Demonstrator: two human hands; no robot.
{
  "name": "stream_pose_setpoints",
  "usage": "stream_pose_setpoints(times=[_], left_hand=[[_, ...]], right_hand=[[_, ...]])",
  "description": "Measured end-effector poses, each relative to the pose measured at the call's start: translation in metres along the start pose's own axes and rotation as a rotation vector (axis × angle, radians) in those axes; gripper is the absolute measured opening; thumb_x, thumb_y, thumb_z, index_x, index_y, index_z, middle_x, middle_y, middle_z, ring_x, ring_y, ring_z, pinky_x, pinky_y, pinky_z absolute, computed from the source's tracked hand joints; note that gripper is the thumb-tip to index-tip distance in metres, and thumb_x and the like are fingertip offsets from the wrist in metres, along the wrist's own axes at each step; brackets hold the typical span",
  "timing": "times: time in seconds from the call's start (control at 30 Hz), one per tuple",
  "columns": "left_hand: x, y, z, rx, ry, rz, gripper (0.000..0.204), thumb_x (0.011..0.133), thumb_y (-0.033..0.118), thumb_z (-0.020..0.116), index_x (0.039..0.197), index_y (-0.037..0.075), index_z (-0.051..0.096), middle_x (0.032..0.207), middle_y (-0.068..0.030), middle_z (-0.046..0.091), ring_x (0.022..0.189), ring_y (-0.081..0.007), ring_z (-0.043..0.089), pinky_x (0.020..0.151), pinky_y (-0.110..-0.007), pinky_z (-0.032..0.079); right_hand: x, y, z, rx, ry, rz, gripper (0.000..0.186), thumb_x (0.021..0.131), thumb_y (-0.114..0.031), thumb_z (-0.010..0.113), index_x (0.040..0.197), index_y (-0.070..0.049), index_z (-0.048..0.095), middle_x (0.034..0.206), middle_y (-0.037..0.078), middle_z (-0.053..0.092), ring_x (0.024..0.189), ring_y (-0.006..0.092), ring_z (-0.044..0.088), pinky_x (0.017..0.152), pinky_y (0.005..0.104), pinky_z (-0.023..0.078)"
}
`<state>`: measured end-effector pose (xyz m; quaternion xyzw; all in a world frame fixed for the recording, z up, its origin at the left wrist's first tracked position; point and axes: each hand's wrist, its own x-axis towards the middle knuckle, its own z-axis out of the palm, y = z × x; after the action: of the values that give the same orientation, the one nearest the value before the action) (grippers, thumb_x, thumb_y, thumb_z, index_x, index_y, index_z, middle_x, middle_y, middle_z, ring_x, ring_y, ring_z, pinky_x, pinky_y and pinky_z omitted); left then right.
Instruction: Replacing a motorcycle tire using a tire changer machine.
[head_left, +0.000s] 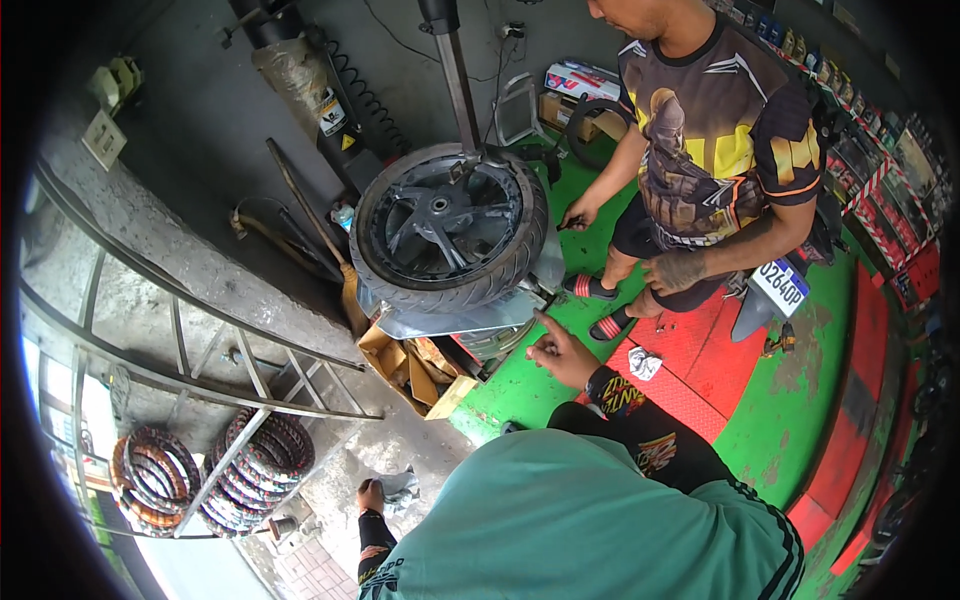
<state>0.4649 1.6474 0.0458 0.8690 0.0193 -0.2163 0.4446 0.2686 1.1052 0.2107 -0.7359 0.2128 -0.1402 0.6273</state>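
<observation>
The motorcycle wheel [450, 225], black tyre on a dark spoked rim, lies flat on the tyre-changing machine [470, 318] beside the grey wall. The right hand [560, 352] hovers near its lower edge, index finger extended, grip holding nothing. The left hand [372, 494] hangs low, its grip closed on a grey rag [400, 488]. Another person [715, 150] stands opposite on the green floor [790, 400].
</observation>
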Motion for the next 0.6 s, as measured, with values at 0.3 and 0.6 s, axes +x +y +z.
stream_pose_setpoints(times=[0.3, 0.6], left_hand=[[-0.052, 0.008, 0.021, 0.392, 0.028, 0.097, 0.033, 0.082, 0.027, 0.055, 0.096, 0.001, 0.071, 0.086, -0.0195, 0.071, 0.083, -0.0315, 0.068, 0.074, -0.039, 0.050], [-0.090, 0.023, 0.064, 0.178, 0.165, -0.142, 0.031, 0.082, 0.024, 0.057, 0.092, -0.002, 0.071, 0.084, -0.0183, 0.071, 0.076, -0.0278, 0.067, 0.072, -0.038, 0.050]], right_hand=[[0.117, -0.069, -0.103, -0.485, 0.111, -0.013, 0.071, 0.085, -0.032, 0.062, 0.142, 0.003, 0.037, 0.078, 0.016, 0.070, 0.078, 0.0295, 0.069, 0.076, 0.0401, 0.053], [0.172, -0.057, -0.128, -0.579, 0.077, -0.045, 0.066, 0.087, -0.038, 0.061, 0.135, 0.004, 0.043, 0.086, 0.019, 0.070, 0.085, 0.0303, 0.069, 0.079, 0.0404, 0.053]])
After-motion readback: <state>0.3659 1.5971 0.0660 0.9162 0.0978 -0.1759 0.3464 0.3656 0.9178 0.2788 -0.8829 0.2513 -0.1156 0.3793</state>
